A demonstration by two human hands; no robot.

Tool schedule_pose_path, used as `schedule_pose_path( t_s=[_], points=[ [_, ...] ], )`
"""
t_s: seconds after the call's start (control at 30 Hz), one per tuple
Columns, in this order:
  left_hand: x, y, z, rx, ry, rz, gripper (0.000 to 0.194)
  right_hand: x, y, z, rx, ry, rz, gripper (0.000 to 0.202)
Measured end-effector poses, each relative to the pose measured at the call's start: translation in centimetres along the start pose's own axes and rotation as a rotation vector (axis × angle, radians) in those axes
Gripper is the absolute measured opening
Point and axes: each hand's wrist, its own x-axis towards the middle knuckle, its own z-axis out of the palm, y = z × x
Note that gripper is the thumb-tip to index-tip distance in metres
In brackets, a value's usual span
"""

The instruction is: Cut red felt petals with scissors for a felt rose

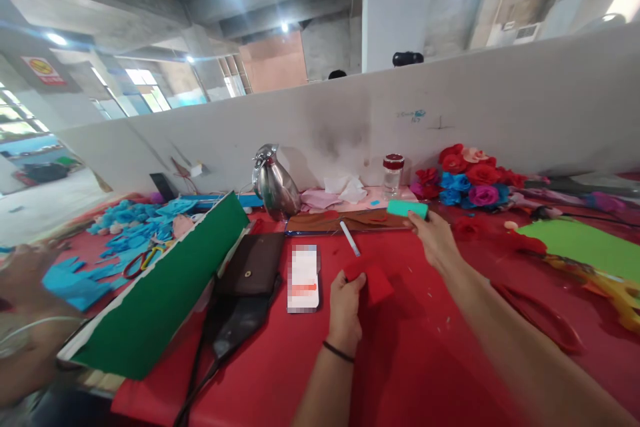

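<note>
Left hand pinches red felt piece low on red table, beside phone. Right hand stretched forward, fingers closed on teal block near glass jar. White pen lies between hands.

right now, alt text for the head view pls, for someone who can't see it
A person's left hand pinches a small red felt piece on a red table, while the right hand reaches to a teal block at the far edge. A phone, dark wallet, white pen, metal kettle and felt flowers lie around.
</note>
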Motion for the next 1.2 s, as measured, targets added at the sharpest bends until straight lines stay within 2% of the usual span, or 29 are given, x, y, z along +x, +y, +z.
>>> schedule_pose_path(
  t_s=[0.1, 0.23, 0.3, 0.37, 0.67, 0.87, 0.93, 1.07, 1.2],
  points=[
    [-0.1, 0.0, 0.1, 0.016, -0.005, -0.019, 0.026, -1.6, 0.8, -0.5, 0.143, -0.045, 0.107, 0.027],
    [0.0, -0.3, 0.2, 0.055, -0.043, 0.002, 0.03, -6.9, 0.9, 0.0, 0.243, -0.238, 0.198, 0.033],
    [0.2, -0.4, 0.2, 0.078, -0.062, 0.028, 0.032, -8.6, 0.8, 0.3, 0.209, -0.346, 0.176, 0.032],
    [0.3, -0.5, 0.1, 0.09, -0.083, 0.04, 0.034, -9.3, 0.7, 0.5, 0.156, -0.394, 0.122, 0.028],
    [0.5, -0.6, 0.1, 0.173, -0.089, 0.061, 0.039, -8.8, 1.0, 0.7, 0.098, -0.379, 0.009, 0.025],
    [0.4, -0.7, 0.2, 0.15, -0.074, 0.042, 0.039, -8.6, 1.5, 0.5, -0.261, -0.399, -0.097, 0.029],
    [0.4, -0.7, 0.2, 0.113, -0.074, 0.019, 0.041, -7.6, 1.9, -0.6, -0.377, -0.366, -0.088, 0.029],
    [0.5, -0.8, 0.1, 0.073, -0.076, -0.023, 0.042, -4.7, 3.2, -4.4, -0.711, -0.202, -0.051, 0.017],
    [0.5, -0.9, -0.1, 0.082, -0.096, -0.02, 0.039, -3.0, 4.4, -6.9, -0.945, -0.146, -0.017, 0.021]
  ],
)
